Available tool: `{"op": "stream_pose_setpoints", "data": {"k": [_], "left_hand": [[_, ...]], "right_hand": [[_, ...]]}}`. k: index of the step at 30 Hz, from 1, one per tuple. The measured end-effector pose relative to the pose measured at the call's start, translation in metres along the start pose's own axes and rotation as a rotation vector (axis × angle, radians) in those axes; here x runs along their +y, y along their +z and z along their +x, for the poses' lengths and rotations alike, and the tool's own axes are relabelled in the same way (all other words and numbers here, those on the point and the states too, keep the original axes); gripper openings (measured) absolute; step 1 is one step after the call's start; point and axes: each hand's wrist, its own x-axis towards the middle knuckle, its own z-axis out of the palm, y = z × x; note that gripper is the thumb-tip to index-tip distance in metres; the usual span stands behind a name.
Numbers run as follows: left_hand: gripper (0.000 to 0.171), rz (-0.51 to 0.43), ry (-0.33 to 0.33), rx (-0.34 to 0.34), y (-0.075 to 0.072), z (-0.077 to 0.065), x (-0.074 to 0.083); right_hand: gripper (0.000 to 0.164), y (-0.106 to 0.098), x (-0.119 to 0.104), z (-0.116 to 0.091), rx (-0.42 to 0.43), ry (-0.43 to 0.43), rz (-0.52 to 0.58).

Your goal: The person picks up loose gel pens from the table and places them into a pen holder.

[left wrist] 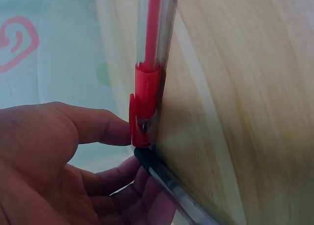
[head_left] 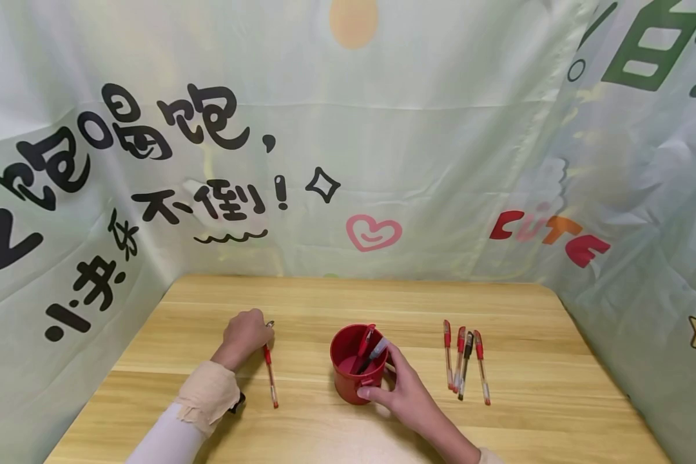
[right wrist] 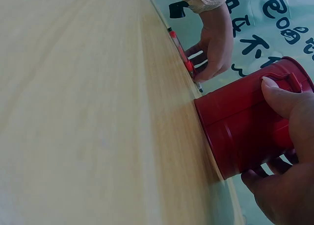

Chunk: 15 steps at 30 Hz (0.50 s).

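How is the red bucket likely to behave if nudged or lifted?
The red bucket is probably stiff: its wall shows no dent where the right hand grips it. Standing upright on a broad base, it should resist tipping under a gentle nudge. The pens leaning inside would likely slide or rattle if it tilts.

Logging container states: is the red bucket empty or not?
Not empty: the head view shows pens leaning inside the red bucket.

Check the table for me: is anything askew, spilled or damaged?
Nothing stands out. The red bucket stands upright, gripped by the right hand; the pens inside it lean, and the four pens to its right lie on the table. I see no spill or damage.
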Motion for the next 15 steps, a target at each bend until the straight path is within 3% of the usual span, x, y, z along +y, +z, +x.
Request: {"op": "stream_pose_setpoints", "data": {"k": [15], "left_hand": [[0.038,-0.059,-0.024,0.042,-0.0004,-0.0008,-0.0048]], "right_hand": [[0.100,0.0005,0.0000,0.0006,0.000,0.015,0.021]]}}
